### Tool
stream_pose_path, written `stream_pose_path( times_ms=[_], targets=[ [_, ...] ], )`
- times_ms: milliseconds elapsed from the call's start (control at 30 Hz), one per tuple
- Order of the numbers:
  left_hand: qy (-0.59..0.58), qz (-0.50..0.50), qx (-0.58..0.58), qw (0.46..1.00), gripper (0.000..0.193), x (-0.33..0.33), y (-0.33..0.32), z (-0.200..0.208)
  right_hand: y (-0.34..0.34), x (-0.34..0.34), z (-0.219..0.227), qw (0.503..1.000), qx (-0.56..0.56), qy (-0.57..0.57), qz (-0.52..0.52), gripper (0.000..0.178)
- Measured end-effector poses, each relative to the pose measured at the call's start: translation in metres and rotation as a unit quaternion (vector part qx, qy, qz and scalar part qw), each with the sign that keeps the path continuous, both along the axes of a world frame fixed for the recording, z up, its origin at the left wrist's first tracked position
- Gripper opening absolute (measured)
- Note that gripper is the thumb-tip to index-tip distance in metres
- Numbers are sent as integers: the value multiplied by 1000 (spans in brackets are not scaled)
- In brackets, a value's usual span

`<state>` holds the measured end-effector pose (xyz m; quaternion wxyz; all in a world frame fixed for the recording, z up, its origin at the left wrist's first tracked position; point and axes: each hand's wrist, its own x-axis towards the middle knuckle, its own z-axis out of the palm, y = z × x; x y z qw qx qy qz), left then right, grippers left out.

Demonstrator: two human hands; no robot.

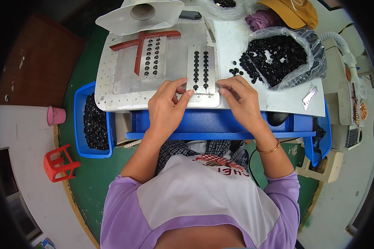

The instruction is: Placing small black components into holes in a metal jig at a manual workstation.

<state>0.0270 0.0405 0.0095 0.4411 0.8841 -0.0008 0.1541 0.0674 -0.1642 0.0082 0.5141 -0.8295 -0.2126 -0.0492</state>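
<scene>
A silver metal plate (pixel 200 74) carries two columns of small round black parts and lies flat at the front right of the metal work board (pixel 176 54). My left hand (pixel 167 103) has its bent thumb and fingers at the plate's lower left edge, the thumb overlapping the corner. At the lower right edge, the curled fingertips and thumb of my right hand (pixel 243 101) meet the plate's side. A second plate (pixel 160 60) with two columns of shiny black parts sits further left, against a red T-shaped bar (pixel 140 46).
Loose black parts (pixel 247 66) spill from a clear plastic bag (pixel 316 58) on the right. A toothed metal strip (pixel 310 97) lies nearby. A white funnel-like hood (pixel 140 14) overhangs the back. A blue bin (pixel 108 147) of black pieces and a red stool (pixel 59 164) stand left.
</scene>
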Motion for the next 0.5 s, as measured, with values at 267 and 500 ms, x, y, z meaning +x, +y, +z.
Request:
stream_pose_path(
  times_ms=[267,500],
  targets=[
    [-16,-26,-48,998,24,0,-1,-1,-11,17,-4,996,71,25,-45,14],
    [-54,-35,-9,998,14,2,3,-7,-6,4,14,998,-17,-53,-16,14]
  ],
)
